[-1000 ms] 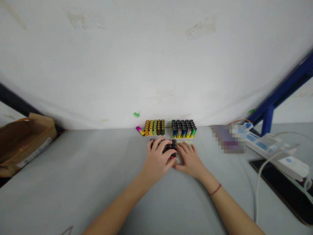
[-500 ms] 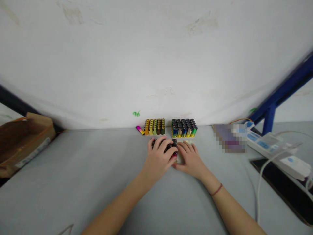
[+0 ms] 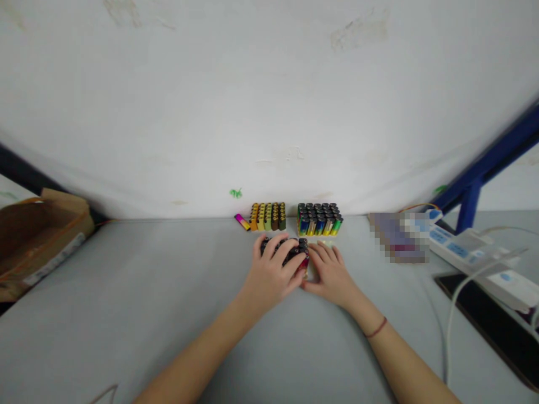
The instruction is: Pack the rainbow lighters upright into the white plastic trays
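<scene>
A block of upright lighters (image 3: 302, 244) stands on the table, black tops up, with pinkish-red bodies on its near right side. My left hand (image 3: 275, 264) is draped over it, fingers curled across the tops and thumb against the near side. My right hand (image 3: 330, 275) lies at the block's right side, fingers stretched out and thumb apart, its tips touching or nearly touching the lighters. Something small and pale (image 3: 327, 244) shows beyond my right fingertips; its kind I cannot make out. Most of the block is hidden under my left hand.
Along the wall stand yellow-to-brown lighters (image 3: 268, 217) and a block of blue, green and yellow lighters (image 3: 320, 219). One pink-and-yellow lighter (image 3: 242, 221) lies beside them. A cardboard box (image 3: 46, 247) is far left; a power strip (image 3: 455, 247), cables and a black phone-like slab (image 3: 484, 325) are right.
The view has shifted slightly. Both hands keep nearly the same pose around the block of lighters, and a bit more of the block's right edge shows between them.
</scene>
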A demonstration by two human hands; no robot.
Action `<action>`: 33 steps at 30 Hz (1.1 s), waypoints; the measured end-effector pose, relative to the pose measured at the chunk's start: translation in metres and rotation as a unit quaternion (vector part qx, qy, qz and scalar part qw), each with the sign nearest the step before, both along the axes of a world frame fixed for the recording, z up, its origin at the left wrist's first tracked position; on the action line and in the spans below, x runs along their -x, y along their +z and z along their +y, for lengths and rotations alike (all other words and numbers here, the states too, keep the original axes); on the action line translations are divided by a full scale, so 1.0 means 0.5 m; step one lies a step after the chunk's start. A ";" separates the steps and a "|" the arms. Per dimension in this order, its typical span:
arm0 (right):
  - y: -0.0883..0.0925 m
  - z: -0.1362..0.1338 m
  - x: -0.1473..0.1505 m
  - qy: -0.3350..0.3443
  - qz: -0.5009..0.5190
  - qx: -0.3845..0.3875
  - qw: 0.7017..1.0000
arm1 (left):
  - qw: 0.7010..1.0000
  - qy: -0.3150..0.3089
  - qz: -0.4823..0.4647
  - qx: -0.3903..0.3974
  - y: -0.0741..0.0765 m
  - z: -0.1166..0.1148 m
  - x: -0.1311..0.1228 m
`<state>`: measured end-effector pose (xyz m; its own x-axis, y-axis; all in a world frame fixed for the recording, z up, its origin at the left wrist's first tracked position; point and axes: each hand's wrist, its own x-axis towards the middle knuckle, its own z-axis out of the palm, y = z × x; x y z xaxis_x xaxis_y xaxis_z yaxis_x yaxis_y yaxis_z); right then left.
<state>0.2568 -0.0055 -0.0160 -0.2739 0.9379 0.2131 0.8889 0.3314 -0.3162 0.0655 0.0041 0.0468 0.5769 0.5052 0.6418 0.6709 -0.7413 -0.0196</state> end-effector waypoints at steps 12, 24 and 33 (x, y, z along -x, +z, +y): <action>-0.010 0.002 -0.007 0.011 -0.014 -0.023 1.000 | 0.962 0.078 -0.255 0.058 -0.014 0.104 0.090; -0.018 0.003 -0.010 0.010 -0.016 -0.028 0.999 | 0.934 0.281 -0.045 0.217 -0.116 0.221 0.197; -0.023 0.003 -0.016 0.014 -0.032 -0.039 0.999 | 0.913 0.265 -0.098 0.293 -0.115 0.162 0.262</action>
